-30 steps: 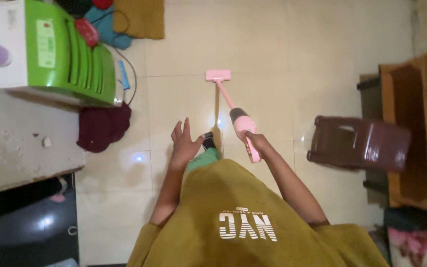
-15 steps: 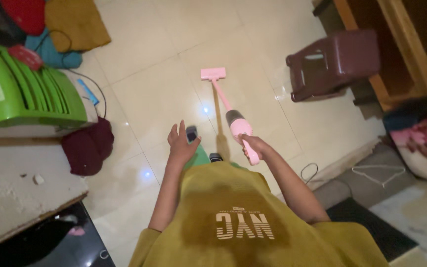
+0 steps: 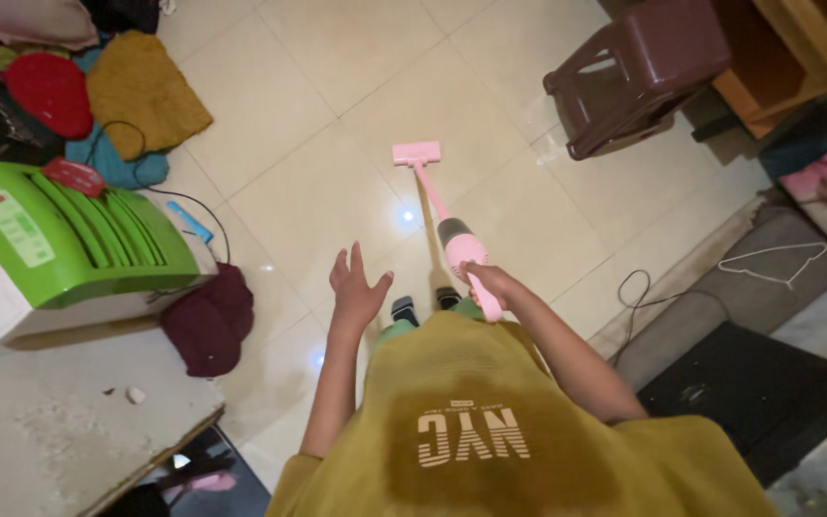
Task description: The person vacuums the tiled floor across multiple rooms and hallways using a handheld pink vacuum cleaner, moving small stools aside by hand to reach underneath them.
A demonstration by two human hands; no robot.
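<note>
My right hand [image 3: 490, 281] grips the handle of a pink stick vacuum [image 3: 459, 245]. Its thin tube runs forward to a flat pink floor head [image 3: 416, 152] resting on the cream tiled floor [image 3: 337, 86]. My left hand [image 3: 358, 289] hovers in the air to the left of the vacuum, fingers spread, holding nothing. Below the hands are my feet in dark footwear [image 3: 402, 308] and my mustard shirt [image 3: 490, 421].
A green and white air cooler [image 3: 69, 244] stands at the left with a cable and a dark maroon cloth [image 3: 211, 321] beside it. Cushions and cloths [image 3: 141, 91] lie at top left. A brown plastic stool [image 3: 638, 72] is at top right. A white hanger [image 3: 772, 263] lies on a step at right.
The view has swung, so the stool and cooler sit differently in frame. My right hand keeps its hold on the vacuum; my left hand stays raised and spread.
</note>
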